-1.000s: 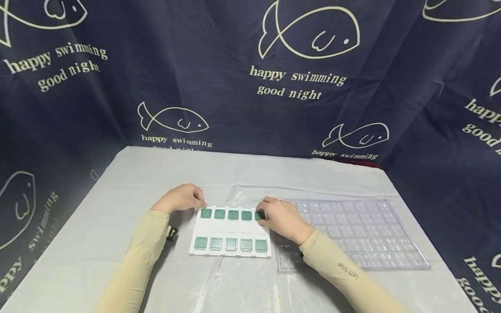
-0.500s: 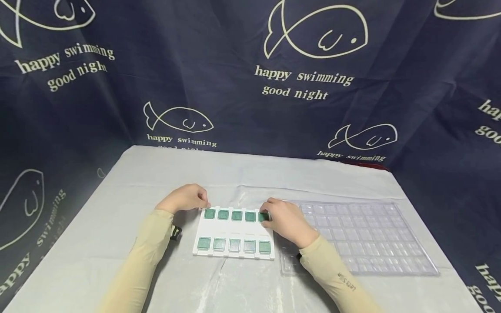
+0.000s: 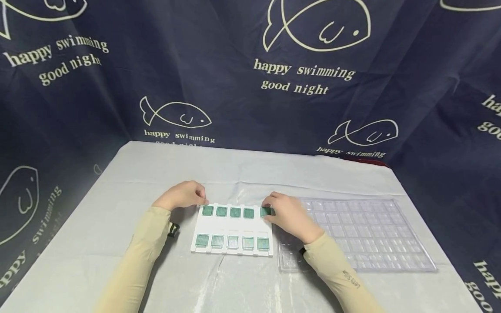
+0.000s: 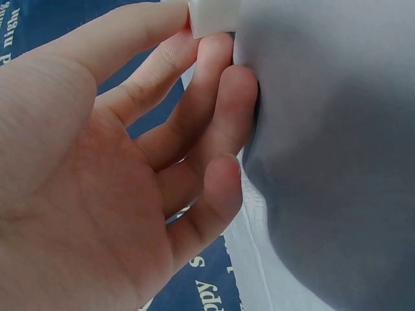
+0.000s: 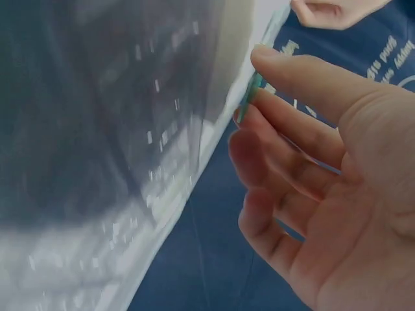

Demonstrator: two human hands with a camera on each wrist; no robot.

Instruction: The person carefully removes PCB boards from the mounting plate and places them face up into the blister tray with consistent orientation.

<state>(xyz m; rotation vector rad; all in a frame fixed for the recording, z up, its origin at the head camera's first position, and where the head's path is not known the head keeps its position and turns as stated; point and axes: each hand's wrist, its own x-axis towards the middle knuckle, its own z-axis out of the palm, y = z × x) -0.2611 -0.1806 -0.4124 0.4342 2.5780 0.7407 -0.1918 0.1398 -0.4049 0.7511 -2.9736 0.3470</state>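
A white plastic holder lies in front of me with green perforated circuit boards in two rows, several in each. At its far left corner my left hand pinches the white edge between thumb and index finger; the left wrist view shows the white corner there. My right hand pinches a green circuit board at the far right end of the back row. That board sits at the holder's right edge, apart from its neighbour. Edge-on in the right wrist view, the green board shows between thumb and fingers.
A clear plastic tray with many small compartments lies right of the holder, partly beneath my right forearm. Pale cloth covers the table. A dark blue curtain printed with fish hangs behind and on both sides.
My right hand has shifted slightly right with the end board, widening the gap to the board beside it. The left hand stays at the holder's corner. The head view has shifted a little.
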